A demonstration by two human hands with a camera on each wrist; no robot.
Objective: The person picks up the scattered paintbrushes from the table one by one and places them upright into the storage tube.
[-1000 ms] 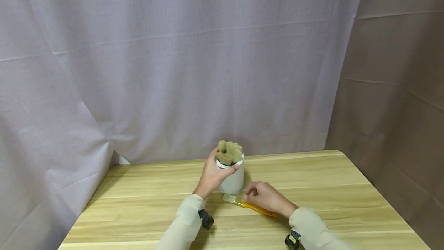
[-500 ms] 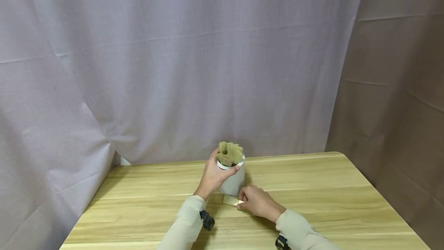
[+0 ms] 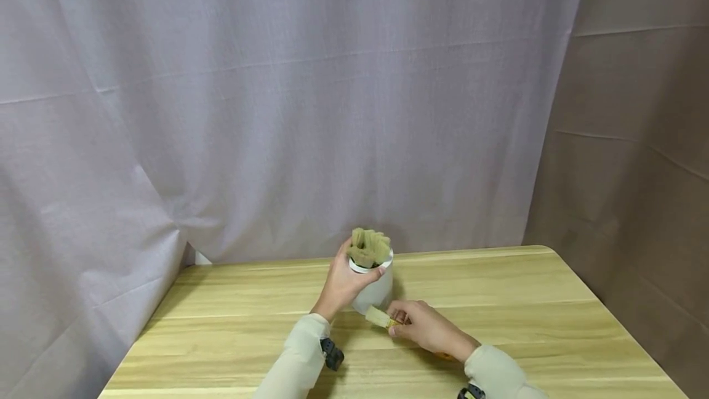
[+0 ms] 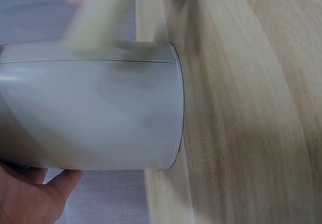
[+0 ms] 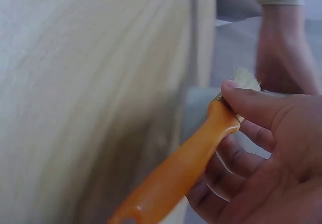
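Note:
A white cup (image 3: 375, 288) stands on the wooden table (image 3: 498, 300), with several pale brush heads (image 3: 368, 247) sticking up out of it. My left hand (image 3: 344, 281) grips the cup at its rim; the left wrist view shows the cup's side (image 4: 95, 113) and part of my palm (image 4: 27, 196). My right hand (image 3: 423, 327) pinches a paint brush with an orange handle (image 5: 176, 176) and pale bristles (image 3: 378, 316), lifted just off the table beside the cup's base. The bristle end points at the cup.
A grey curtain (image 3: 277, 109) hangs behind the table and a brown one (image 3: 637, 140) to the right. The table's right edge (image 3: 609, 319) runs diagonally. Black wrist-worn cameras (image 3: 332, 353) sit on both sleeves.
My right hand slid left along the brush lying on the table, closed on it near the bristles and raised it slightly. My left hand kept hold of the cup.

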